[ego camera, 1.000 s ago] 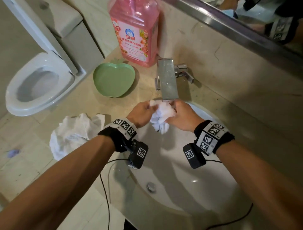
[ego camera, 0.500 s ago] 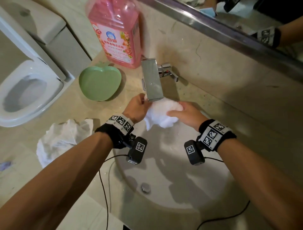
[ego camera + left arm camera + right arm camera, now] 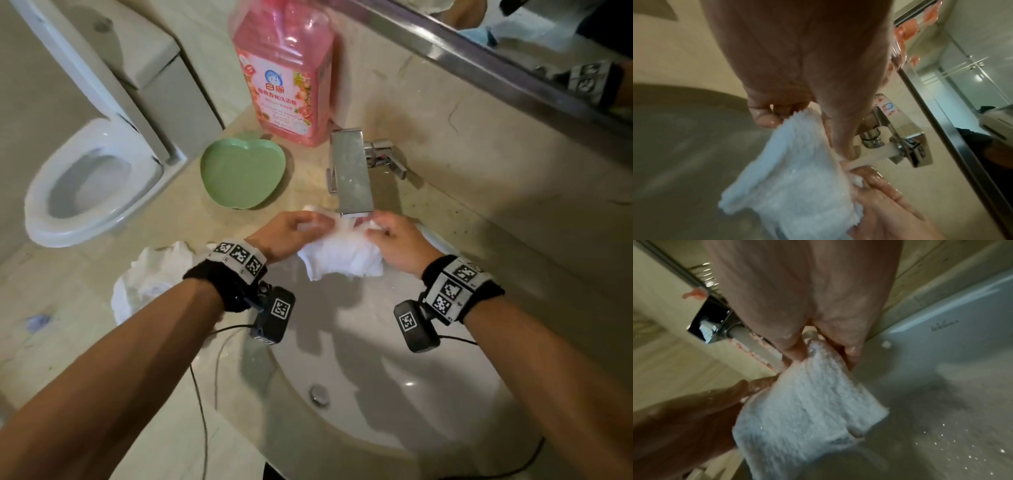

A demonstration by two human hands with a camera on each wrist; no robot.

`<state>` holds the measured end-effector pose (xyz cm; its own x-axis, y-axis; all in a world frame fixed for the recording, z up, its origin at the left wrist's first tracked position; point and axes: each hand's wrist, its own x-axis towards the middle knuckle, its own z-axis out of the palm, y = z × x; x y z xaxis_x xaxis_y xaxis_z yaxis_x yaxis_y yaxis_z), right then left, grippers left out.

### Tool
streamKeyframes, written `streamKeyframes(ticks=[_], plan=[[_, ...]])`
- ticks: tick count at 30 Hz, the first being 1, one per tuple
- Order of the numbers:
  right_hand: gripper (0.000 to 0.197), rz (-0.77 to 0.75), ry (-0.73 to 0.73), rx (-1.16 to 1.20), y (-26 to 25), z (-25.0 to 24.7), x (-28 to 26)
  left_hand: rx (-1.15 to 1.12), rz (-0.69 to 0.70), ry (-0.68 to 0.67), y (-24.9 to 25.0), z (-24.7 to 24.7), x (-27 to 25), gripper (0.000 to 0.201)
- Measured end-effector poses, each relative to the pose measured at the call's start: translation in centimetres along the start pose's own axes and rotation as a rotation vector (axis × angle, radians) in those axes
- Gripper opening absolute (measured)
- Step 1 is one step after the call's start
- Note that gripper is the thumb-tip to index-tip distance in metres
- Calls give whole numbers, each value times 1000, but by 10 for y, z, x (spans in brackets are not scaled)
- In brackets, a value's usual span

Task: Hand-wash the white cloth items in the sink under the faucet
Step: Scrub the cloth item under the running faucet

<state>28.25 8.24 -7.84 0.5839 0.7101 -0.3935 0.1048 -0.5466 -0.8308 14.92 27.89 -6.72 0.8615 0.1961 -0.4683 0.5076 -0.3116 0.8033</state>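
While held up just under the spout, white cloth (image 3: 342, 257) hangs spread between two hands, over the far side of the sink (image 3: 394, 394), upper edge gathered at the faucet (image 3: 352, 171) and lower edge loose and free above the basin. Left hand (image 3: 291, 233) pinching the left upper corner, thumb and fingers curled on the fabric; right hand (image 3: 397, 243) pinching the right upper corner in the same way, so both closed on the cloth. Long axis running left to right from one grip to the other, body of the cloth lying below and toward the person from both grips, neither hand clearly nearer to the middle. Probably a rinse or rub step, needing the two corners brought together under the stream. Only in the left wrist view: water stream leaving the spout and landing on the top edge beside the left fingers (image 3: 764, 120), wet and shining. Only in the right wrist view: fluffy texture of the cloth and drops scattered on the basin wall. Only in the head view: second white cloth pile (image 3: 150, 277) on the counter left of the sink, green dish (image 3: 239, 171) and pink detergent bottle (image 3: 284, 75) behind, toilet (image 3: 92, 185) far left
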Motion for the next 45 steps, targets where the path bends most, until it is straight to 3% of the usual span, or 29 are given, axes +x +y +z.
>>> streamKeyframes(ticks=[1, 3, 4, 6, 10, 12, 15, 19, 21, 24, 28, 31, 33, 35, 37, 39, 42, 45], plan=[[26, -6, -19, -49, -3, 2, -3, 66, -12, -7, 1, 1, -1, 48], [60, -4, -76, -200, -6, 8, -7, 233, -19, -12, 5, 6, -1, 87], [79, 9, -108, -299, -7, 12, -8, 306, -17, 1, 7, 10, -1, 98], [89, 23, -95, -508, -7, 16, -11, 423, -17, 46, 11, 19, 3, 103], [53, -97, 98, -721, -5, 12, -16, 644, -4, 82, 14, 38, 11, 72], [44, -137, 127, -751, -5, 7, -17, 701, -18, 97, 16, 43, 13, 60], [38, -188, 84, -723, -5, 0, -17, 727, -14, 94, 20, 49, 21, 60], [45, -275, 155, -699, -6, -8, -18, 765, -41, -68, 31, 48, 34, 42], [48, -279, 174, -703, -5, -11, -18, 787, 3, -115, 33, 49, 41, 45], [57, -153, 67, -580, 2, -12, -15, 757, 80, -110, 33, 47, 46, 42], [76, 43, -135, -159, 7, -11, -11, 748, 193, -19, 30, 41, 38, 32], [95, 165, -205, 23, 5, -4, -1, 698, 421, 41, 34, 38, 24, 31], [87, 190, -233, 61, 3, 6, 5, 709, 510, 45, 35, 35, 20, 34], [59, 149, -211, -20, -1, 15, 10, 774, 419, 25, 32, 32, 22, 46], [44, 86, -164, -183, -4, 22, 14, 878, 193, 24, 29, 32, 26, 56], [45, 50, -113, -325, -5, 24, 16, 941, 98, 38, 30, 35, 28, 48], [42, -27, -68, -553, -2, 23, 16, 1029, 77, -2, 34, 46, 36, 27], [45, -77, -27, -709, 4, 18, 14, 1064, 67, -77, 35, 57, 45, 29]])
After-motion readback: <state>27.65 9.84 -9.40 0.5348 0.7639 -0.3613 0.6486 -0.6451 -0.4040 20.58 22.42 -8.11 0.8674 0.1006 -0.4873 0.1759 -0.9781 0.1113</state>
